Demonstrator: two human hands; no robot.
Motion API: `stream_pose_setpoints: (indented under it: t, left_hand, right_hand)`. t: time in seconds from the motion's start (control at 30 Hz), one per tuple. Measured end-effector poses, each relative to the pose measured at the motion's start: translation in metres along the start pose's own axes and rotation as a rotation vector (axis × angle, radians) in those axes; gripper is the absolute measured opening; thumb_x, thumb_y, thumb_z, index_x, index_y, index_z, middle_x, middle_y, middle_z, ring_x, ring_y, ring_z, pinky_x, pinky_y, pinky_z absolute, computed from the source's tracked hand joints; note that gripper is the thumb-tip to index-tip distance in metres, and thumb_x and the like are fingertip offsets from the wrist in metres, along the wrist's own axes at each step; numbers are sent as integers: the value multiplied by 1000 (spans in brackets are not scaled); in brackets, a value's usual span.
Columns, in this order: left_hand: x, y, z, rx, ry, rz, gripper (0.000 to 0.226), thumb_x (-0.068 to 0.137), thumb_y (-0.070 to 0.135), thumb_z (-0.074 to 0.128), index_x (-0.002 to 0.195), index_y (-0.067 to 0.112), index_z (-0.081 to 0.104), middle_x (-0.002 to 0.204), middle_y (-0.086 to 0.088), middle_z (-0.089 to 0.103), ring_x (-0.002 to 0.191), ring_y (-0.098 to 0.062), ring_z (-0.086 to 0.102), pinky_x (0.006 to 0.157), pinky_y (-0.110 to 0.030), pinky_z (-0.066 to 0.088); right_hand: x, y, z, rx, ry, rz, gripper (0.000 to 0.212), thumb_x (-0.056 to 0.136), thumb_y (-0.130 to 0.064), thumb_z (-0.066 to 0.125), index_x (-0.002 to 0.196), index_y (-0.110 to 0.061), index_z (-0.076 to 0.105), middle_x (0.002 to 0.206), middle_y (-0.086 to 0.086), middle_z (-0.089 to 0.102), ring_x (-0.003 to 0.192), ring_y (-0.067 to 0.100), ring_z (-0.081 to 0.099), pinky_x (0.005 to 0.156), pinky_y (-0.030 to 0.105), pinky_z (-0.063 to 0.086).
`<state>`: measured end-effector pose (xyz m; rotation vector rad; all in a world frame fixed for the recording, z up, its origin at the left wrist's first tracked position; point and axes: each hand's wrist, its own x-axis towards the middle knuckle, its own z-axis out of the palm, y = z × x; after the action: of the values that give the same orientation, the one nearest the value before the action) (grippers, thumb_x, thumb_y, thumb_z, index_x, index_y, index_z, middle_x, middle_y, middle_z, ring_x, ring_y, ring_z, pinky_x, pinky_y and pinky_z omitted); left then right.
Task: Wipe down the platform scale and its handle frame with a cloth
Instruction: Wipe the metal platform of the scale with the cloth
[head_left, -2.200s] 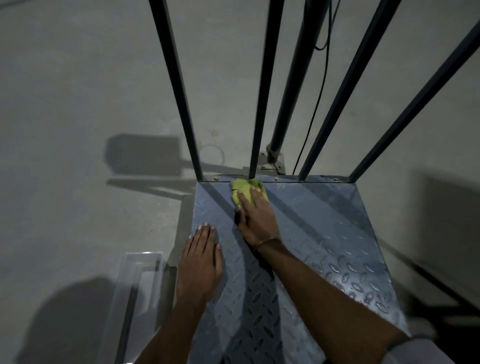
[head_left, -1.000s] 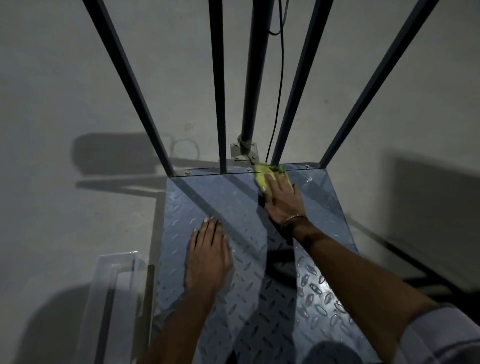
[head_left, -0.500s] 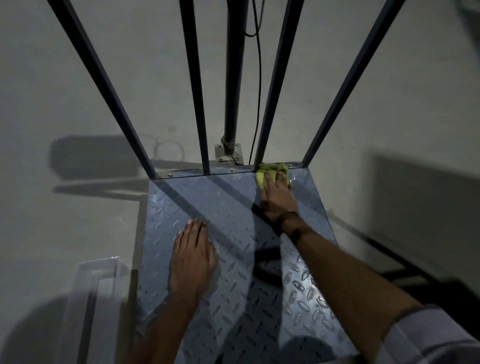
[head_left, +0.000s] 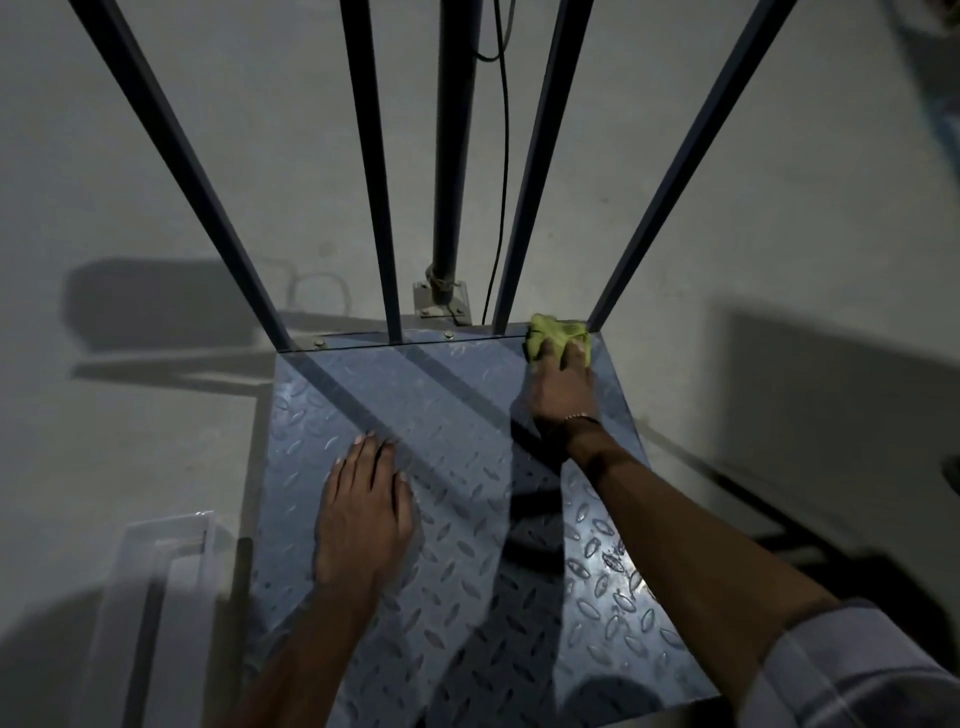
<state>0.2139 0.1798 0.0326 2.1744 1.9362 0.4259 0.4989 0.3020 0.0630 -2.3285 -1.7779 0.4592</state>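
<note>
A grey concrete floor (head_left: 156, 156) filled most of the view. On it sat the scale (head_left: 467, 493), its platform a sheet of metal with a raised tread pattern, lit brighter near the right edge. From the far edge of the platform rose the handle frame (head_left: 374, 182), four dark bars fanning upward, with a thicker round pole (head_left: 452, 156) bolted to a small base plate just behind the edge and a thin black cable (head_left: 501, 182) hanging beside it. A clear plastic tray (head_left: 156, 571) lay on the floor just left of the scale.

The left hand (head_left: 363, 519) lay flat on the platform's left half, palm down, fingers straight and close together. The right hand (head_left: 563, 384) reached to the far right corner, fingers pressed down on a crumpled yellow-green cloth (head_left: 553, 332), which touched the foot of the bars there. A thin bracelet (head_left: 579, 417) circled the right wrist.
</note>
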Motion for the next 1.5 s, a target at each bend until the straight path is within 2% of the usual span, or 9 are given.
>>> stream_pose_setpoints:
  t: [0.13,0.3,0.5,0.63,0.73,1.0,1.13,1.33,1.5]
  left_hand:
    - [-1,2,-2,-11,-3,-10,54,104,33,38,150,7,52,158,-16,52,150,-31,44,128,-48,30]
    - [0,1,-1,-14,-20,-14,56,105,34,36,152,8,51,158,-15,51,150,-30,44,129,-48,29]
    - [-1,2,-2,-26,-42,-13,58,105,36,33,154,9,48,161,-14,49,153,-29,41,129,-50,28]
    - [1,1,0,-26,-21,-8,57,105,35,34,153,8,49,159,-15,50,152,-29,42,129,-50,30]
    - [-1,1,-2,-33,-18,3,57,105,35,35,153,9,48,160,-15,49,152,-29,41,129,-50,29]
    - [-11,-11,-5,32,54,47,55,101,32,38,137,0,65,144,-20,64,133,-36,62,120,-47,32]
    - [-57,-53,-26,192,75,125,57,102,36,43,140,1,64,147,-18,62,135,-34,62,116,-53,37]
    - [-91,-92,-21,31,112,113,57,99,34,54,145,1,59,153,-18,56,143,-35,54,119,-52,41]
    - [-88,-86,-28,-18,96,93,59,103,38,50,152,5,53,159,-12,52,148,-28,46,125,-40,30]
  right_hand:
    - [3,21,-11,-31,-24,-394,51,108,-29,41,159,-23,33,169,17,19,156,38,17,125,50,23]
    - [10,51,-27,32,41,3,64,91,-7,55,152,-20,42,164,19,28,139,48,39,118,49,32]
    - [-2,44,-20,-38,94,-425,67,90,3,53,152,-23,42,161,11,32,150,36,30,121,43,33]
    - [16,58,-24,126,159,-3,58,79,-5,49,135,-23,56,151,15,45,122,46,54,104,50,47]
    - [15,38,-38,157,137,184,40,97,-12,50,137,-14,55,140,23,52,121,46,54,102,45,45]
    - [-97,-83,12,178,22,-504,54,101,-32,33,147,-11,51,152,25,48,135,44,51,111,49,43]
    - [-129,-160,70,178,-182,-767,51,104,-27,32,151,-19,49,166,18,28,155,37,23,126,50,21]
    - [-133,-226,105,80,-258,-766,56,100,-29,55,155,-25,41,169,16,21,157,33,13,124,48,13]
    - [-127,-210,103,71,-119,-616,53,106,-42,37,157,-30,37,167,17,24,155,34,21,123,55,22]
